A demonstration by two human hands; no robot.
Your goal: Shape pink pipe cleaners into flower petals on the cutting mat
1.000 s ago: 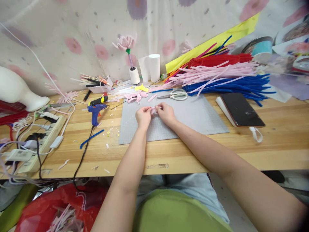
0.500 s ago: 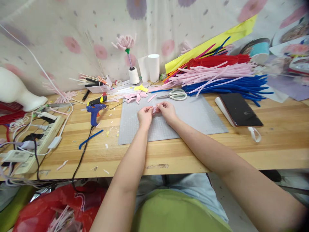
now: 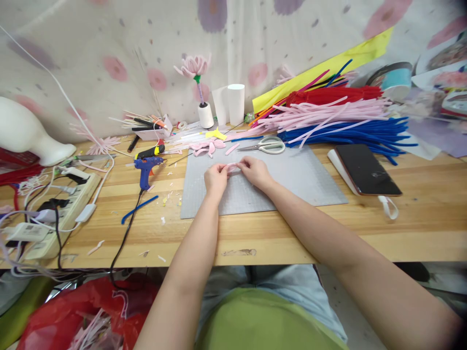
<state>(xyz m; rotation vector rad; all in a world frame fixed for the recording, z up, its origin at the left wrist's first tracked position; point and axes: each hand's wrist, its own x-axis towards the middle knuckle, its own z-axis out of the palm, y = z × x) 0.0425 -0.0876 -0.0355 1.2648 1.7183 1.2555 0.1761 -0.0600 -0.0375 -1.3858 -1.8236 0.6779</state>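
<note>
A short pink pipe cleaner piece [image 3: 232, 167] is held between the two hands just above the grey cutting mat [image 3: 292, 180], slightly left of the frame's centre. Its long axis runs left to right, so each end is met by one hand: the left hand [image 3: 216, 177] is pinched on the left end, the right hand [image 3: 256, 171] on the right end, neither clearly nearer. The piece looks fuzzy, pale pink and slightly bent; finer shape cannot be told. Scissors [image 3: 268, 145] are seen lying just beyond the hands on the worktop [image 3: 419, 228].
</note>
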